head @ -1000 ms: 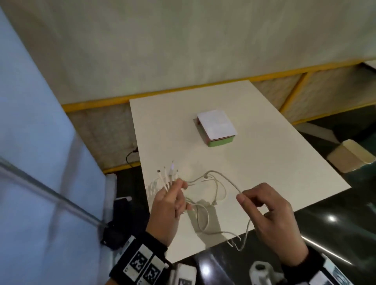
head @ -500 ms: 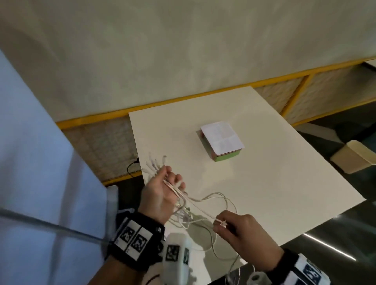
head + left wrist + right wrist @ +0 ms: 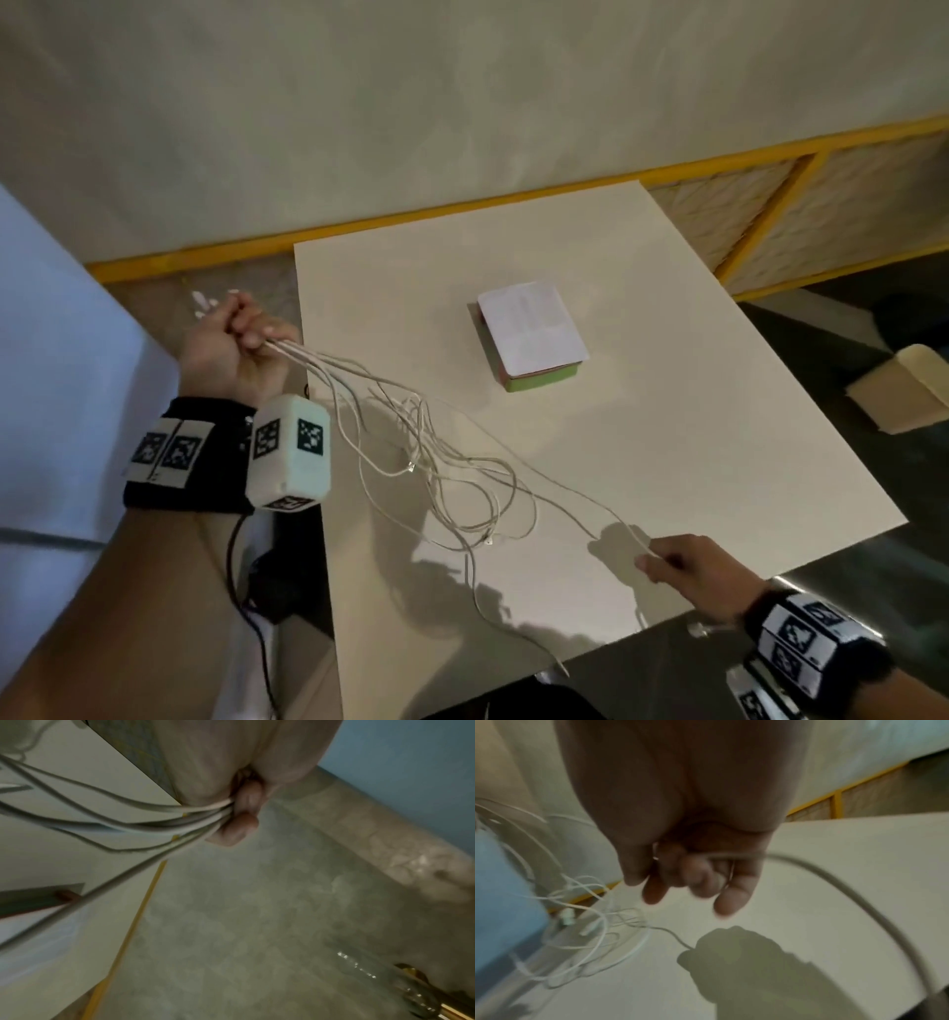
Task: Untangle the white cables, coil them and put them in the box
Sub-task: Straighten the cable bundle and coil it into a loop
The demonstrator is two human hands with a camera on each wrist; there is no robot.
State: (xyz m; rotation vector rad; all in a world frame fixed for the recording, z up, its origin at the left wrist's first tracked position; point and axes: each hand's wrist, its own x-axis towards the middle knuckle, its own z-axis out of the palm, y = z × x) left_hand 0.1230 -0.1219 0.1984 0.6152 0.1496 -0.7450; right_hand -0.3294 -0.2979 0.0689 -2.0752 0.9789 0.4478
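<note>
Several thin white cables [image 3: 436, 462] hang in a loose tangle above the white table [image 3: 667, 411]. My left hand [image 3: 236, 339] is raised past the table's left edge and grips a bundle of the cables [image 3: 180, 815] in its fist, with their plug ends sticking out beyond the knuckles. My right hand [image 3: 683, 565], near the table's front right edge, pinches one cable [image 3: 731, 856] that runs taut out of the tangle. The box [image 3: 531, 334] with a white top and green base stands closed in the middle of the table, beyond the cables.
A yellow-framed low wall [image 3: 770, 205] runs behind the table. A cardboard piece [image 3: 904, 390] lies on the dark floor to the right. A blue panel [image 3: 61, 360] stands at the left, and a black wire [image 3: 246, 591] hangs below my left wrist.
My hands have drawn far apart: the left went up and left with the bundle, the right pulled one cable out to the right, stretching the tangle across the table.
</note>
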